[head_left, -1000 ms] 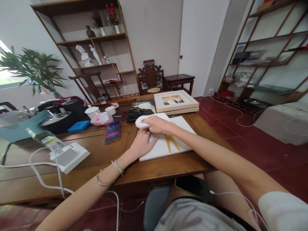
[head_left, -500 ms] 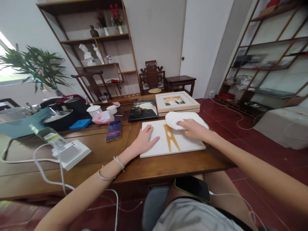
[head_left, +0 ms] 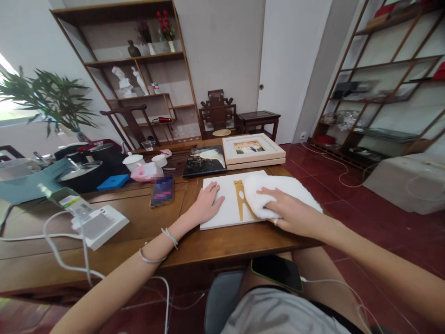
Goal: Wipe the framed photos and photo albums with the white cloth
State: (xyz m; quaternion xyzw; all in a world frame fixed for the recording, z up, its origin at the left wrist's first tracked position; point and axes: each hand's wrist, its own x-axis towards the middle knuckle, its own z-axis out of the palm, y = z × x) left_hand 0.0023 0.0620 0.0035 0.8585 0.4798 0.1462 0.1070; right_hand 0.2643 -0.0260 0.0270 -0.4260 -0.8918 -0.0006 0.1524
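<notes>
Step in hand, I judge: wiping, my left hand (head_left: pixel 207 206) spread flat on the white panel (head_left: pixel 227 209) upon the table (head_left: pixel 215 243), my right hand (head_left: pixel 290 211) gripping a white cloth (head_left: pixel 292 188), exact hold partly hidden; next move calls for steady bracing.

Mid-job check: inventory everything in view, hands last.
Table: 1, brown, foreground
Board: 1, white-yellow, table's near edge
Fluffy cloth: 1, white, across board's right end
Framed picture: 1, cream, behind board
Picture panel: 1, dark, left of framed picture
Phones: 2, dark, table and lap
Plastic bag: 1, pink-white, beside table phone
Flat box: 1, blue, table left
Leafy plant: 1, green, far left
Shelving units: 2, brown, both sides
Statuettes: 2, white, left unit
Smaller items: uncounted, mixed colours, throughout
Left hand: 1, on board
Right hand: 1, on cloth
</notes>
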